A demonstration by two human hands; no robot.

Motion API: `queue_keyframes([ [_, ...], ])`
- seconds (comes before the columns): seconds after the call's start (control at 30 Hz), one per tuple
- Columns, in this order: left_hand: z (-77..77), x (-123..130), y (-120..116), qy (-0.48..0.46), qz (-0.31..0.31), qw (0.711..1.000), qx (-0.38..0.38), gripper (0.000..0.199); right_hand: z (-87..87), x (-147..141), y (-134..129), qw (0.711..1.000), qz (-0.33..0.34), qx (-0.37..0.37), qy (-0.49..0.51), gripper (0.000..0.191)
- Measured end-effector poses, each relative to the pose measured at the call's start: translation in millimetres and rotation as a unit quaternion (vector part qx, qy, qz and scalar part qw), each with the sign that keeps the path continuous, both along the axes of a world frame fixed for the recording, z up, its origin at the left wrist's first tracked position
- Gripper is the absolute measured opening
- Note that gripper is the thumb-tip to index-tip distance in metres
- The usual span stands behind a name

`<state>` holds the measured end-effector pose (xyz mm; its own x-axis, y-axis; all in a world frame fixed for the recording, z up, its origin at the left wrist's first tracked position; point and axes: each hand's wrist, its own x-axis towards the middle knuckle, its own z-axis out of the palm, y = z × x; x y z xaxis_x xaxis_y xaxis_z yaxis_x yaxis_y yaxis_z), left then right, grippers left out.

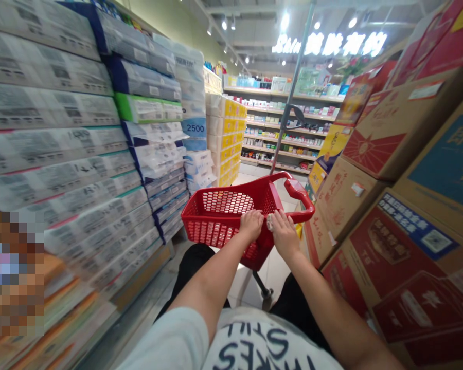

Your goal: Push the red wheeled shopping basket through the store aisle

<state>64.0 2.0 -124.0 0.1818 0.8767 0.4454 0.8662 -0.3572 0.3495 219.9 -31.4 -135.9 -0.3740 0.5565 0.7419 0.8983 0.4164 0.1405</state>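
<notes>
A red plastic shopping cart point(212, 221) stands right in front of me, its basket turned sideways and its handle point(301, 198) pointing to the right. Through the perforated walls I see no goods inside. My left hand point(251, 225) is closed over the near rim of the basket. Just right of it, my right hand point(283, 231) grips the same rim near the handle end, with something pale and small at its thumb side that I cannot make out. Below the basket, a caster wheel point(267, 294) shows between my legs.
Tall stacks of wrapped paper packs point(54, 118) line the left side. Piled cardboard boxes point(370, 128) close in on the right. Ahead, past a metal-edged glass panel point(293, 87), shelves point(281, 136) hold many small packages. A tiled floor runs between.
</notes>
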Motion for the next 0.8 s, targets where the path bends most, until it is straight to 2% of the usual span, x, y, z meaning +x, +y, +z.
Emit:
queue_keyframes([
  [0.1,0.2,-1,0,0.001,0.002,1.0,0.002,0.036,1.7,3,0,1.0,-0.016,0.01,0.014,0.041],
  [0.23,-0.1,-1,0,0.011,0.0,1.0,-0.007,0.035,4.0,2,-1,0.998,0.033,0.0,-0.045,0.04],
  [0.4,-1.6,-2,0,0.015,-0.004,1.0,0.006,0.037,8.6,1,-3,1.0,-0.005,-0.004,-0.005,0.042],
  [0.53,-1.1,-2,0,0.019,-0.002,1.0,-0.006,0.037,17.2,3,-3,0.999,0.027,-0.032,-0.018,0.041],
  [0.6,-0.7,-2,0,0.015,-0.002,1.0,-0.008,0.037,27.2,7,2,0.999,0.008,-0.043,0.025,0.037],
  [0.7,0.1,-2,0,0.006,0.0,1.0,-0.007,0.036,40.5,11,9,0.992,-0.054,-0.031,0.114,0.038],
  [0.8,1.1,-1,-1,0.006,0.001,1.0,-0.007,0.036,37.7,3,8,0.99,-0.083,-0.015,0.109,0.044],
])
